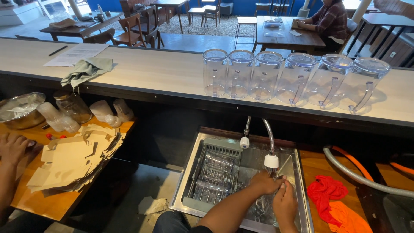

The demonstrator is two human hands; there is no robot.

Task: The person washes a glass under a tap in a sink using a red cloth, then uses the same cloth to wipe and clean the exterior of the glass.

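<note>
Steel sink point(302, 181) below worktop point(172, 73): left hand point(265, 182) and right hand point(284, 203) together under spray faucet point(271, 161), closed on something indistinct.

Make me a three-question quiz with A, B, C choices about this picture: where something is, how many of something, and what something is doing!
1. Where are the person's two hands?
A. On the long counter
B. In the sink, under the faucet
C. On the stack of paper

2. How many clear pitchers stand on the counter?
A. Three
B. Six
C. Nine

3. How do the pitchers stand?
A. Upside down
B. Lying on their sides
C. Upright and full of juice

Answers:
1 B: the left hand and right hand meet in the sink below the faucet.
2 B: six clear pitchers line up along the counter.
3 A: their bases face up and their open ends rest on the counter.
</note>
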